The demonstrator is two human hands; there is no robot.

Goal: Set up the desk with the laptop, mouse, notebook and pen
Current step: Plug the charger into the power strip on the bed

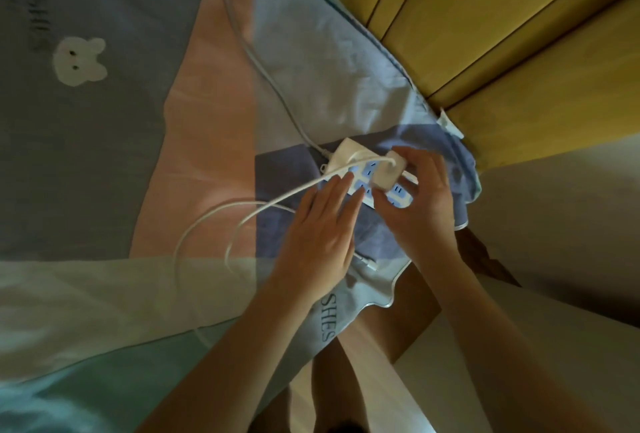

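Observation:
A white power strip (341, 155) with blue sockets lies on a patchwork bedspread (138, 155). My right hand (419, 200) grips a white charger adapter (388, 171) that sits on the strip's sockets. My left hand (318, 228) lies flat with its fingers spread, its fingertips pressing on the strip's near edge. A thin white charger cable (221, 214) runs from the adapter and loops over the bedspread to the left; its plug end (369, 263) lies beside my left hand. No laptop, mouse, notebook or pen is in view.
The strip's thick grey cord (263, 68) runs away to the top left. A yellow padded headboard (502, 34) stands along the right. A white rabbit patch (79, 61) marks the bedspread at left. Bare floor (554, 259) shows at lower right.

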